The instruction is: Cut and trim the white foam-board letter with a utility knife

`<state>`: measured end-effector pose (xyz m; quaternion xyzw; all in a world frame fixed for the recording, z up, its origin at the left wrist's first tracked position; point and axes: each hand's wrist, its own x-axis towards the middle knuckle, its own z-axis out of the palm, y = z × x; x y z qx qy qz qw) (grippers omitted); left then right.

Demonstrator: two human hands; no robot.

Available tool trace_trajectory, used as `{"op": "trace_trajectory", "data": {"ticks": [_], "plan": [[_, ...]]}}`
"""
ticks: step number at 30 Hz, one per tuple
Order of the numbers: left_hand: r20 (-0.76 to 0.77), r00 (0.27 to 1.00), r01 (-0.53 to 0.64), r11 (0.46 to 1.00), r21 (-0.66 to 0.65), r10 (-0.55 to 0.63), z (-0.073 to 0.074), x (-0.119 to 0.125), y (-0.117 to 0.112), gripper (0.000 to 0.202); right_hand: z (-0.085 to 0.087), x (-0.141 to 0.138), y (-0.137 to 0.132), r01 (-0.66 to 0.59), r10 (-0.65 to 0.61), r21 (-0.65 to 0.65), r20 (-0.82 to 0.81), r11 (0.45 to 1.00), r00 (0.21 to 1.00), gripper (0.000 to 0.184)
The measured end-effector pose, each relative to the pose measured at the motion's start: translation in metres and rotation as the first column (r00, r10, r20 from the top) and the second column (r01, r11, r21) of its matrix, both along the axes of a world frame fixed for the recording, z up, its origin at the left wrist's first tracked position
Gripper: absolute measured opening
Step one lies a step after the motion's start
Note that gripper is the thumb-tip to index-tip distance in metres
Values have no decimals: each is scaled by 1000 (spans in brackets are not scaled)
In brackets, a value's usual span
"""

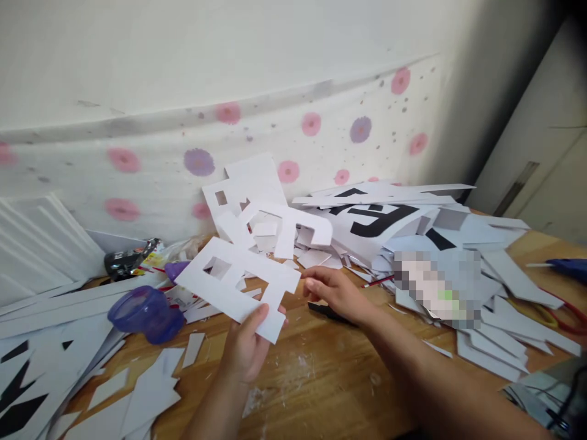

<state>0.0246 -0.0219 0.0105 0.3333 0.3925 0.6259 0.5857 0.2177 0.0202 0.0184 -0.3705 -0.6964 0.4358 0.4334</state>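
Observation:
My left hand [250, 351] is closed on a white foam-board cutout [238, 286] with a square hole, pinching its lower corner and holding it tilted above the wooden table [316, 373]. Just to its right, my right hand [337, 293] hovers with fingers curled loosely toward the cutout's right tip, holding nothing that I can see. A dark tool [328, 313], mostly hidden, lies on the table under that hand. More white cutouts [270, 223] lean in a heap behind.
A purple plastic cup [147, 315] lies on its side at the left. White board scraps [137, 397] litter the near left. A pile of sheets with black print [385, 223] fills the right. A blue tool [568, 267] lies at the far right. The flowered wall [284, 134] is behind.

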Motion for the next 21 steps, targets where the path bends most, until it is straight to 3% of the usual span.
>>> {"op": "trace_trajectory", "data": {"ticks": [1,2,4,5,7,9,11,14,18,21], "plan": [[33,998,-49,999,-5,49,-2,1,1,31,-4,8,-3,71,-94,120,190,990,977,27],[65,993,-99,995,-16,100,-3,0,1,34,-9,16,-7,136,-221,244,366,960,904,25],[100,977,-187,982,-18,188,-5,-2,2,39,-24,31,-13,185,-394,383,590,905,705,29],[102,970,-222,975,-8,222,-5,-3,2,40,-32,38,-15,181,-413,392,659,902,629,35],[92,962,-262,965,27,259,-3,-5,1,39,-47,47,-18,149,-387,370,736,917,556,46],[87,963,-260,965,45,255,-2,-6,-1,35,-57,51,-17,102,-335,336,769,936,545,44],[98,964,-255,966,52,249,-1,-6,-3,31,-61,51,-16,65,-306,324,784,944,540,30],[103,968,-237,967,91,227,-3,-6,-7,27,-54,49,-13,103,-334,343,731,934,595,12],[111,981,-172,977,130,158,-3,-6,-11,24,-22,33,-11,98,-245,375,369,922,896,17],[118,986,-137,975,175,118,-3,-6,-13,20,0,5,-8,52,-119,517,97,854,988,20]]}}
